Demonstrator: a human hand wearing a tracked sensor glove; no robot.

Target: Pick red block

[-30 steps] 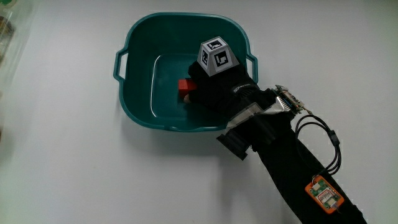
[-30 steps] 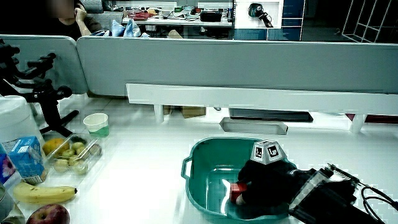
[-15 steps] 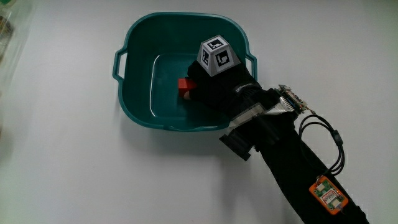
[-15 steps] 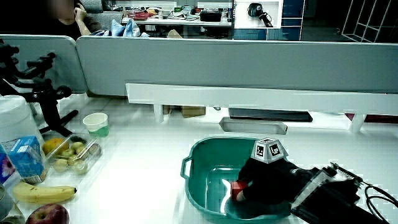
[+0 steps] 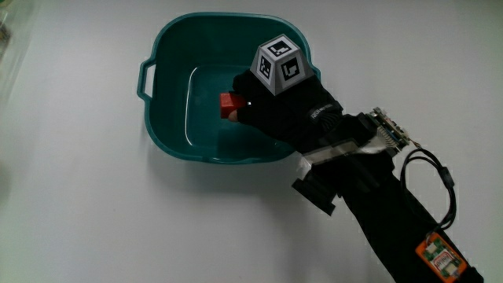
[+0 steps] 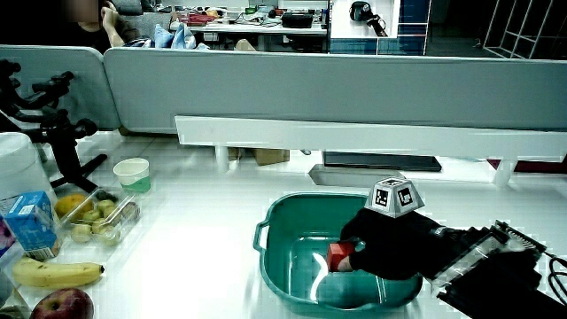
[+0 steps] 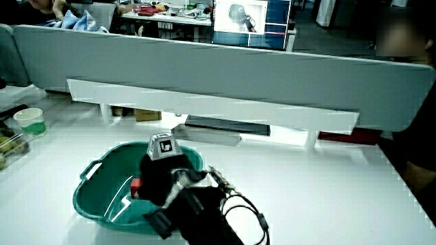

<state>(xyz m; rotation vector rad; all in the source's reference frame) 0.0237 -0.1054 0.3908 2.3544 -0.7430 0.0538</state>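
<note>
Fingers (image 5: 245,110) of the hand (image 5: 287,110) are gripping the red block (image 5: 229,104) inside the teal basin (image 5: 161,126), at its nine o'clock, for lifting.

Hand (image 5: 277,106) in black glove, cube (image 5: 279,66) on its back, fingers curled closed on the block (image 5: 229,104). Forearm (image 5: 393,216) slopes down toward the person.

The hand (image 5: 287,106) reached into the teal basin (image 5: 169,118) on the white table (image 5: 94,212), its fingertips closed around the red block (image 5: 229,104).
</note>
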